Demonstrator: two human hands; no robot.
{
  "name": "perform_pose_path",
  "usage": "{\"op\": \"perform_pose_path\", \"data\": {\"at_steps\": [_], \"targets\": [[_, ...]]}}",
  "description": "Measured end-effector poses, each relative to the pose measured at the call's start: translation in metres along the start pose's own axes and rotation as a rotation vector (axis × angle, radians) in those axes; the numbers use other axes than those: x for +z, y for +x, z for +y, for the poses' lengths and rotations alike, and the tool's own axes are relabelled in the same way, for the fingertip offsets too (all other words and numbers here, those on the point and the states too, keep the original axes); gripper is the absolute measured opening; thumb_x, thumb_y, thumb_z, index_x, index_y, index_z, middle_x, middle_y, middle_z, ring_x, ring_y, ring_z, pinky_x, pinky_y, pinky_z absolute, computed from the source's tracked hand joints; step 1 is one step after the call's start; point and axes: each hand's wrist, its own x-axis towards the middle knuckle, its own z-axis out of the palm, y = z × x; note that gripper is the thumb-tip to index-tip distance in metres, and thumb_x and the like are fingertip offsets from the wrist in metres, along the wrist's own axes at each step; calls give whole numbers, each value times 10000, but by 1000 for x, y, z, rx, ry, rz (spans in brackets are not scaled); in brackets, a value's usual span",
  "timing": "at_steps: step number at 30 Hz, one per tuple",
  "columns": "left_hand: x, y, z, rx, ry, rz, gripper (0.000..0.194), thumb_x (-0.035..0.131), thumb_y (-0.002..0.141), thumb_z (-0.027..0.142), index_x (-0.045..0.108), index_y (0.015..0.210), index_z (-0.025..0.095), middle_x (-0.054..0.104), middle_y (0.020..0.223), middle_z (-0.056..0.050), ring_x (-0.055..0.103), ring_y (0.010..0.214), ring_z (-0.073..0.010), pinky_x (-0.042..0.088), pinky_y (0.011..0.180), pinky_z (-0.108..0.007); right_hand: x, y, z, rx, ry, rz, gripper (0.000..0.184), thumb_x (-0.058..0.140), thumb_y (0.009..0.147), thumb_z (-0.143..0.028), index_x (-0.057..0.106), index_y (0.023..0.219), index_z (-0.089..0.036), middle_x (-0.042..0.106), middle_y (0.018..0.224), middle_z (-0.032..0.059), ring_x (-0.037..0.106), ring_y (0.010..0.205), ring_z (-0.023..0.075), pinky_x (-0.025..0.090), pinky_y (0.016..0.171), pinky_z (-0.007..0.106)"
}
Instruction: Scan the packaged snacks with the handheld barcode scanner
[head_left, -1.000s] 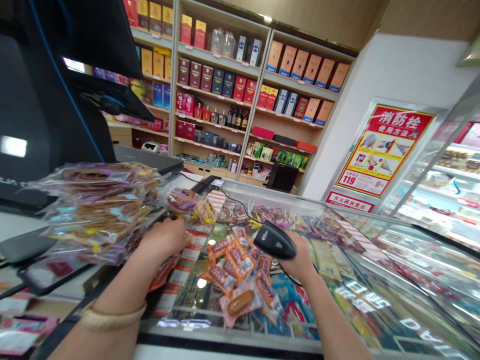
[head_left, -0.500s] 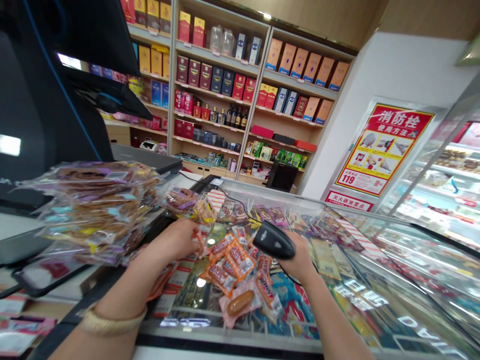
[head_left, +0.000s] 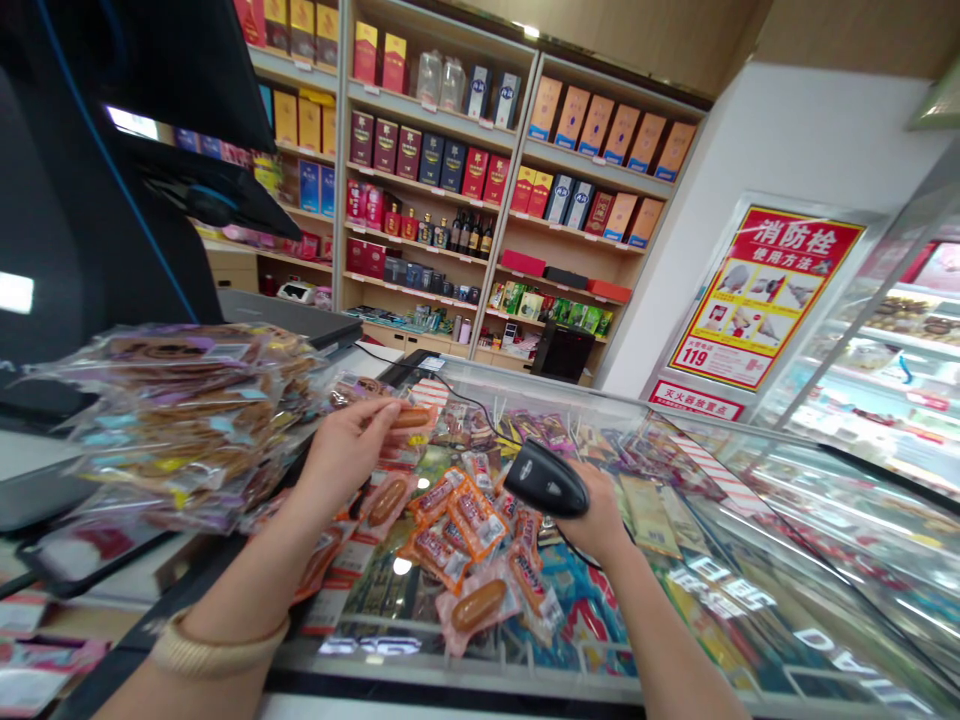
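Between the fingertips of my left hand (head_left: 352,440) is a packaged sausage (head_left: 411,417), raised over the glass counter. Just below that hand, another wrapped sausage (head_left: 387,499) lies on the counter. My right hand (head_left: 596,515) is wrapped round a black barcode scanner (head_left: 546,478), its head pointing left above the counter. A loose heap of orange-wrapped sausages (head_left: 476,515) lies between my hands. Nearest me in the heap, a sausage in a clear pink pack (head_left: 478,606) lies flat. More orange packs (head_left: 324,560) sit partly behind my left forearm.
A tall stack of clear-bagged snacks (head_left: 195,420) stands left, by a black monitor (head_left: 150,150) and a phone-like device (head_left: 97,550). The scanner's cable (head_left: 465,395) crosses the glass counter (head_left: 420,650), which has goods under it. Shelves of boxes (head_left: 431,160) line the back wall.
My left hand has risen from the counter with a packaged sausage in its fingers, uncovering another sausage below. The right hand and scanner have hardly moved.
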Motion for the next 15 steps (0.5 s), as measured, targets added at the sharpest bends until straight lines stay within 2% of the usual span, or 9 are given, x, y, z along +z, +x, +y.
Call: {"op": "perform_pose_path", "data": {"at_steps": [2,4,8,10,12,15], "targets": [[4,-3,3,-72,-259,-68,484,602,725,557,689,959,142,749,937,-99,702,817,-242,577,728,-373,0,0,0,-5,7,2,181,563,729,-319,667,819,-203,703,795,80,659,714,227,518,654,336],[7,-5,5,-71,-344,-97,501,658,676,576,698,912,135,747,909,-99,700,792,-232,574,721,-366,0,0,0,-3,15,-1,172,569,728,-318,666,817,-208,704,795,77,664,727,229,520,665,336],[9,-6,1,101,-26,-139,324,700,651,464,723,778,167,735,828,-54,674,795,-227,537,720,-324,-2,1,-2,-5,7,-2,175,567,728,-342,660,807,-217,699,762,66,659,696,223,512,640,331],[13,-8,-4,174,128,-208,335,702,638,398,721,894,182,726,825,-25,656,731,-199,519,674,-296,-3,2,-4,-9,4,4,176,557,731,-346,656,799,-217,691,743,64,653,684,221,503,631,329],[18,-11,-8,224,186,-264,424,688,635,341,678,1032,194,721,877,-7,640,693,-170,512,661,-275,-4,3,-7,-14,15,3,173,552,734,-345,650,796,-216,680,732,61,645,685,219,492,633,328],[27,-16,-12,301,190,-321,414,630,642,261,637,1051,199,706,985,-13,648,796,-170,518,725,-267,-5,5,-13,-31,48,-31,173,551,734,-346,637,810,-216,661,722,53,626,692,215,467,644,328]]}}
